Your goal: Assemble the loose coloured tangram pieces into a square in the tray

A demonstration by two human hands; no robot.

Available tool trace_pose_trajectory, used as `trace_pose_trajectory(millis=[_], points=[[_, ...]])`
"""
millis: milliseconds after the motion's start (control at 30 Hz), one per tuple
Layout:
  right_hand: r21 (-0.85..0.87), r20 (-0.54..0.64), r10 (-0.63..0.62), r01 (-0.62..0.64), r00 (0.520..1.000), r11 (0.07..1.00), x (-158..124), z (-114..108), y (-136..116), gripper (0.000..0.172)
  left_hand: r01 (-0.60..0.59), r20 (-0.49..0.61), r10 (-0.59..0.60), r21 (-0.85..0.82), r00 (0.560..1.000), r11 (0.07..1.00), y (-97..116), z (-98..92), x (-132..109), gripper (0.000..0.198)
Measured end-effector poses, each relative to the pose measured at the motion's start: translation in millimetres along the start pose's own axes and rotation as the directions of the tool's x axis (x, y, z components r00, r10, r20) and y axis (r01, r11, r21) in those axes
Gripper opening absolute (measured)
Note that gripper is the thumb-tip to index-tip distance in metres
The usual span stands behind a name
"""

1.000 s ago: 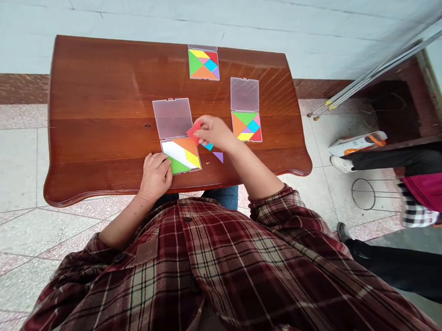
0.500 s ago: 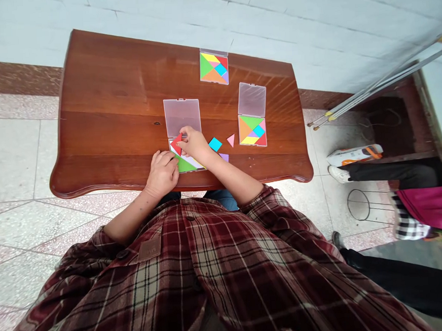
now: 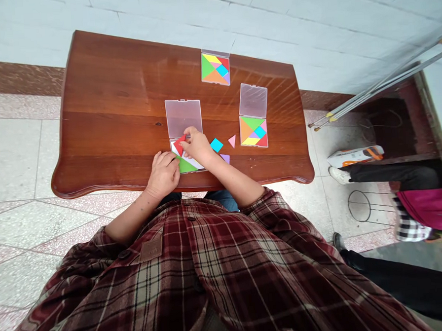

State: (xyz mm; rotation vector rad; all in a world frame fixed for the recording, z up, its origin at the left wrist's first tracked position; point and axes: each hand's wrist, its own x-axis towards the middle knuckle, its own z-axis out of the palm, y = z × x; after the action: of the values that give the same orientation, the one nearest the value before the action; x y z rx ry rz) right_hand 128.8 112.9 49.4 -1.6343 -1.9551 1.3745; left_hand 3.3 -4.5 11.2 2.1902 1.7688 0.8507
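pale wall (image 3: 162,25) | white-and-orange package (image 3: 356,155) | white shoe (image 3: 340,175) | magenta cloth (image 3: 432,207)

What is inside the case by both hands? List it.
A green triangle and white surface show; the right hand holds a red piece over the case. Whatever lies beneath that hand or the left hand is covered.

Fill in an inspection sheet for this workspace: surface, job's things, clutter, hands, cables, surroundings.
Surface: brown wooden table.
Job's things: near case, lid open, green piece inside, partly hidden; red piece held over it; blue piece, pink piece and purple piece loose to its right.
Clutter: far case and right case, both open, filled with coloured pieces.
Left hand: fingers at the near case's left edge.
Right hand: pinches the red piece.
Cables: nothing seen near the hands.
Surroundings: pale wall beyond; poles, white-and-orange package and another person's leg at right.
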Motion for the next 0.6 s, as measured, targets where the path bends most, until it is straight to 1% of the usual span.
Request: trace_pose_trajectory(millis=[133,300,400,600], points=[[0.143,-0.006,0.046,-0.045,0.999,0.989,0.7,-1.8,1.1,0.019,0.002,-0.005,-0.002,0.008,1.0,1.0,0.0,-0.2,0.1,0.025],[0.223,-0.01,0.054,-0.05,0.999,0.973,2.9,-0.2,3.6,0.016,-0.006,-0.005,0.007,0.026,1.0,1.0,0.8,-1.3,0.5,0.026],[0.233,-0.015,0.042,-0.037,0.999,0.972,2.9,-1.7,5.0,0.014,0.005,0.006,-0.005,0.008,1.0,1.0,0.4,-1.3,0.5,0.027],[0.17,0.002,-0.014,0.013,1.0,0.985,4.5,-11.5,4.9,0.011,-0.002,0.006,0.002,0.008,1.0,1.0,-1.0,0.4,0.4,0.027]])
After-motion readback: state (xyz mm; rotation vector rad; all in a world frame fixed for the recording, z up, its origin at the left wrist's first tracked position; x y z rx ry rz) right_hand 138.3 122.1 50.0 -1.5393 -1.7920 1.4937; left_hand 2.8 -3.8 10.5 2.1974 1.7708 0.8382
